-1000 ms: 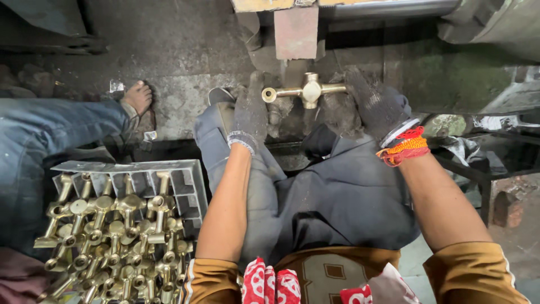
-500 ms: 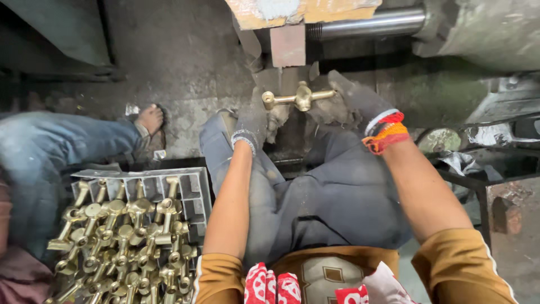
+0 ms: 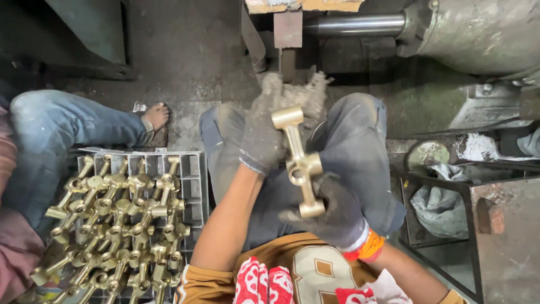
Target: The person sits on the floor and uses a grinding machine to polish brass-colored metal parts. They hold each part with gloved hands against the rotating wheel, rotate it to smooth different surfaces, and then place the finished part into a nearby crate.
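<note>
Brass fitting gripped between left hand and right hand, above lap; crate edge just left.

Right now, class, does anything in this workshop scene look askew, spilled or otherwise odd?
The brass pipe fittings lie heaped criss-cross in the grey metal tray, not in rows. A neighbour's bare foot rests on the grimy floor beside it. The gloved hands' brass fitting looks intact.

The scene is viewed from one head-worn camera, aimed steeply down and close over the lap, the crate seen at lower left of the frame.
</note>
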